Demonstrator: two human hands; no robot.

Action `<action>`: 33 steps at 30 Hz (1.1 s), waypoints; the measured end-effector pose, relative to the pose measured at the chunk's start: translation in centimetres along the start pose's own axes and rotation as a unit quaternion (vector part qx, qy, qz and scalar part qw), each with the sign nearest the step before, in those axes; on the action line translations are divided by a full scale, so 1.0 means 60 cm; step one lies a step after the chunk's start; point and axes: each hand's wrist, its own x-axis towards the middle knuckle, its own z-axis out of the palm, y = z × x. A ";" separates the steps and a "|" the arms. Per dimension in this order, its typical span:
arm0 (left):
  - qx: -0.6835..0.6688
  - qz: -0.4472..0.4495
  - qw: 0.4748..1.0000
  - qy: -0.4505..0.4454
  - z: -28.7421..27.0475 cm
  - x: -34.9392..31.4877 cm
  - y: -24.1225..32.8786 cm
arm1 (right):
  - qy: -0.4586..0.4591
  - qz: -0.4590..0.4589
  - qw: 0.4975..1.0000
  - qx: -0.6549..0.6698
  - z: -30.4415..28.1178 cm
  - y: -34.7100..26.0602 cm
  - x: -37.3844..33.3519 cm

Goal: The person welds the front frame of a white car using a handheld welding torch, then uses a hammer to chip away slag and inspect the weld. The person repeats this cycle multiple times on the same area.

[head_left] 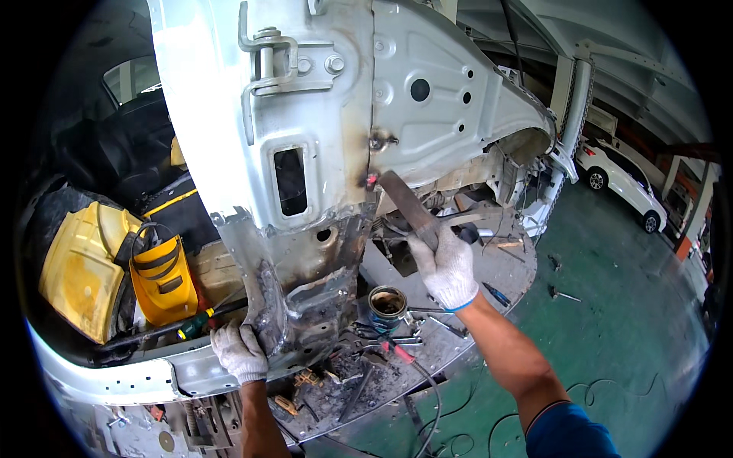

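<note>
Right gloved hand [444, 267] is closed around a flat bar [408, 202], tip near the right edge of the door pillar [328, 172]. Left gloved hand [239, 351], fingers curled, rests on the sill [141, 375] left of the pillar's base; any grip is indeterminable.

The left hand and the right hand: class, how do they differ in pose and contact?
The left hand rests at the car's sill; the right hand grips a dark flat bar.
The left hand sits lower in the picture, by the foot of the pillar; the right hand is higher, to the pillar's right.
Both wear pale gloves.
</note>
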 end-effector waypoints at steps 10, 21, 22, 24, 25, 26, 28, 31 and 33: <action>0.002 0.011 1.000 0.014 -0.007 0.006 0.000 | -0.004 -0.004 0.999 0.045 0.010 -0.009 0.004; -0.002 -0.002 1.000 0.011 -0.001 0.005 0.016 | -0.051 0.063 0.996 0.036 0.009 0.017 0.006; 0.008 0.001 1.000 0.013 -0.001 0.005 0.010 | -0.040 0.057 0.994 0.087 0.013 0.012 0.009; 0.015 0.026 0.999 0.019 -0.005 0.007 -0.003 | -0.021 0.044 0.990 0.129 -0.004 -0.010 0.020; 0.009 0.019 1.000 0.016 -0.004 0.007 0.000 | -0.012 0.048 0.988 0.147 -0.018 -0.027 0.013; 0.004 0.012 1.000 0.013 -0.004 0.006 0.005 | -0.012 0.035 0.989 0.142 -0.040 -0.040 0.015; 0.008 0.007 1.000 0.007 -0.011 0.005 0.001 | 0.000 0.006 0.995 0.103 -0.069 -0.050 -0.007; 0.012 0.016 1.000 0.009 -0.011 0.002 0.006 | -0.005 -0.024 0.999 -0.028 0.000 0.005 -0.005; 0.003 0.029 0.999 0.026 0.007 -0.002 0.014 | 0.004 -0.010 1.000 -0.007 0.026 0.012 0.024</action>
